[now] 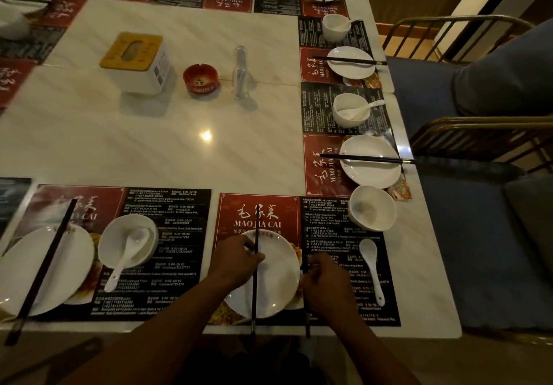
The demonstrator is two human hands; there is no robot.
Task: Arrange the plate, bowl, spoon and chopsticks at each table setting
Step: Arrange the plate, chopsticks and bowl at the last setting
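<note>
At the 6 o'clock edge of the marble worktop (179, 151), a white plate (278, 292) sits on the red half of a printed placemat (258, 205). Take that plate as the clock's centre.

The left hand (236, 262) reaches in from 9 o'clock. Its fingers pinch the first chopstick (254, 301), which lies across the plate along the 12-to-6 line, with its near end past the worktop's edge.

The right hand (324, 280) is at 3 o'clock, just beside the plate's rim, with its fingers curled round the second chopstick (307, 326). This one runs parallel to the first, off the plate and over the black half of the placemat, and its near end also passes the edge. I cannot tell whether it rests on the mat or is lifted.

The bowl (372, 209) stands at 2 o'clock, near the placemat's far right corner and well apart from both hands. The spoon (373, 274) lies flat on the black print at 3 o'clock, beyond the right hand and apart from the bowl, scoop end away from the person.

At 9 o'clock is a neighbouring setting. A pair of chopsticks (45, 268) lies across a second plate (24, 283), and a second spoon (125, 262) rests in a second bowl (119, 223).

Towards 11 o'clock, mid-worktop, a tissue box (134, 64), a red ashtray (201, 81) and a clear bottle (241, 73) stand in a row.
</note>
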